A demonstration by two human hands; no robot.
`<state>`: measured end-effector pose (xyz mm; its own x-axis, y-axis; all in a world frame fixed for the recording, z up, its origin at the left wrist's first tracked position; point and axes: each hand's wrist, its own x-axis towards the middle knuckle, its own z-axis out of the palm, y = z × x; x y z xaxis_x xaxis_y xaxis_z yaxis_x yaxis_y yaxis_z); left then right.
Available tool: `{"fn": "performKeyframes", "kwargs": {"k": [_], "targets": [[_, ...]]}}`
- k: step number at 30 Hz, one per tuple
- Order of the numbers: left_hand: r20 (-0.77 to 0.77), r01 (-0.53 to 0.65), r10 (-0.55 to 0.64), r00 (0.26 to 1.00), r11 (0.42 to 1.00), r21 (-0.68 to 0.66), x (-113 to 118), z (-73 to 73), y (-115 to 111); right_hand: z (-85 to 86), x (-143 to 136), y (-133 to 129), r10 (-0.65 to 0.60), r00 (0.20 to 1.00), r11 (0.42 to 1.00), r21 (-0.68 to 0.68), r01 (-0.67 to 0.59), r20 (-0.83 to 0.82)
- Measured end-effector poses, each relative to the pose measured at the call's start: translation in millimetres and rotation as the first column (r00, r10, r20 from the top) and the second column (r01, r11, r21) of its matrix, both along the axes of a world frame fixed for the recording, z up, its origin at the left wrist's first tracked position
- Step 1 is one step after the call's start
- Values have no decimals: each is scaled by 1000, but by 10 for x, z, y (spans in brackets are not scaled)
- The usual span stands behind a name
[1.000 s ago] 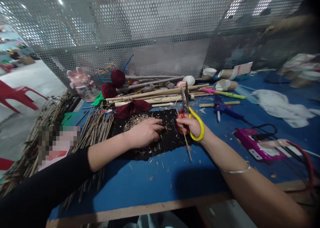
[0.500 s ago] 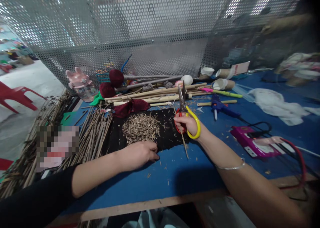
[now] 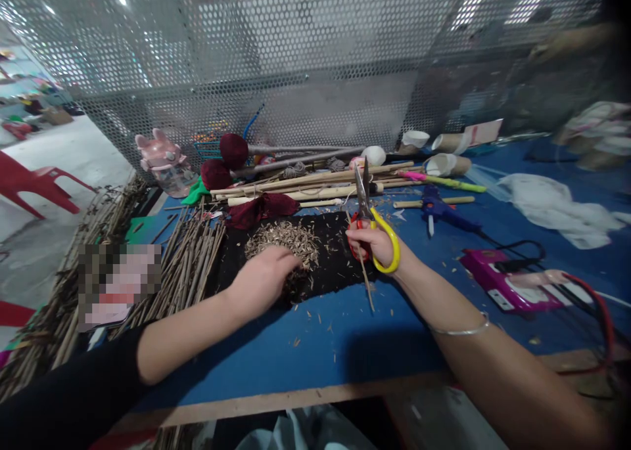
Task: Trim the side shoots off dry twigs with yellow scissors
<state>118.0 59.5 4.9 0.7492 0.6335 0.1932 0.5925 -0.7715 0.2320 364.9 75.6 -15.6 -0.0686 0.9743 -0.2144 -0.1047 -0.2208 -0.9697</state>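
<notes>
Scissors (image 3: 363,200) with red and yellow handles are in my right hand (image 3: 374,238), blades pointing up and away from me. A thin stick (image 3: 367,287) is pinched in the same hand and slants down towards me. My left hand (image 3: 263,274) is over the near left side of a pile of short cut stalk pieces (image 3: 288,234), with its fingers curled together. Whatever those fingers hold is hidden. The pile lies on a black cloth (image 3: 338,269), with loose bits scattered around it.
Long dry stalks (image 3: 190,263) lie left of the cloth, with a phone (image 3: 116,292) on them. Dark red cloth (image 3: 261,208), poles and bamboo sticks (image 3: 310,190) lie behind. To the right are a blue glue gun (image 3: 438,210) and a purple power strip (image 3: 507,282).
My left hand has moved from the cloth's near edge up and left onto the pile. My right hand still grips the scissors and stick. The whole view has shifted slightly.
</notes>
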Motion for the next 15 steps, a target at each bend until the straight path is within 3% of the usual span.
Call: {"fn": "performKeyframes", "kwargs": {"k": [2,5,7,11,15], "targets": [[15,-76,76,997,997,-2,1,69,19,0,-3,-1,-18,1000,1000,-5,18,-2],[-49,70,-81,996,977,-199,79,104,-147,-2,-8,-2,-33,999,999,-12,33,-8],[-81,107,-138,987,944,-312,172,74,-329,-2,-11,-2,-26,1000,1000,-5,26,-10],[-131,27,-59,990,971,-239,359,-54,-570,6,-20,-4,-9,1000,1000,14,9,-2],[-174,46,-82,981,979,-200,433,-169,-578,26,-35,-11,-11,1000,1000,11,11,8]]}}
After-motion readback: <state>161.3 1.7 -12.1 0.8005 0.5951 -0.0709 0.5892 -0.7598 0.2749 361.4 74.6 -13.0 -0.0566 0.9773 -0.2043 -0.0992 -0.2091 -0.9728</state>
